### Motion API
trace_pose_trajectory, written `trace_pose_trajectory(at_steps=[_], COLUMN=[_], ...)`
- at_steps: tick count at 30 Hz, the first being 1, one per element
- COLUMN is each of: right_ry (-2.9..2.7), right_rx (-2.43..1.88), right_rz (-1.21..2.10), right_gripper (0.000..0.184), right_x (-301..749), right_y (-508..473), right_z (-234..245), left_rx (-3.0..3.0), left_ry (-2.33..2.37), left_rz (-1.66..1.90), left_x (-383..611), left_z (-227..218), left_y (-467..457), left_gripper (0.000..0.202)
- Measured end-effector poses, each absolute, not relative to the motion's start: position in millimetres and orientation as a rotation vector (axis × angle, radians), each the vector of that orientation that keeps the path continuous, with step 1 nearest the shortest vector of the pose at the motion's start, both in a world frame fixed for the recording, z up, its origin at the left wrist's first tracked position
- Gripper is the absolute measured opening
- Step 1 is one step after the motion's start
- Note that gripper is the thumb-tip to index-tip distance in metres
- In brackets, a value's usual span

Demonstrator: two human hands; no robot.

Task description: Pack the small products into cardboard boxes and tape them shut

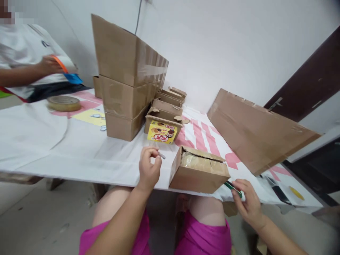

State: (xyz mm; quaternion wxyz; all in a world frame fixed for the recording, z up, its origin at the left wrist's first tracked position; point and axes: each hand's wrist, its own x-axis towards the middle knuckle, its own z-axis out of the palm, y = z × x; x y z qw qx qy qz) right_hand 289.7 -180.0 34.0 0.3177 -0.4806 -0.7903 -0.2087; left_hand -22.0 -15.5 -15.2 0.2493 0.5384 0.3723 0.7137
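Note:
A small open cardboard box with crinkled plastic inside sits at the near edge of the table, between my hands. My left hand is just left of the box, its fingers pinched on a small grey-white piece. My right hand is at the box's lower right corner, closed on a thin green tool that points toward the box.
A stack of taped cartons stands mid-table, with small boxes and a yellow printed pack beside it. A flat cardboard sheet leans at right. A tape roll lies far left, near another person's hand holding an orange and blue object.

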Motion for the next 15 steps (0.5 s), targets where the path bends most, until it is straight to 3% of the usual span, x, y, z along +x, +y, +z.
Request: trace_pose_trajectory(at_steps=[3,8,12,15], right_ry=[-2.230,-2.318,-2.335,-2.235], right_rx=[-1.179,-1.102,-1.137,-1.212], right_rz=[-0.382,-0.155,0.000,0.077], right_gripper=[0.038,0.048,0.021,0.016], right_x=[268,238,230,232], right_y=[-193,-200,-196,-197], right_z=[32,23,22,24], left_rx=[1.861,2.147,2.243,2.250], left_ry=[0.857,0.325,0.268,0.260], left_rz=[2.199,1.720,1.503,1.457], left_x=[-13,32,55,60], left_z=[-2,-8,-24,-30], left_y=[-56,-111,-120,-116], left_gripper=[0.015,0.020,0.018,0.016])
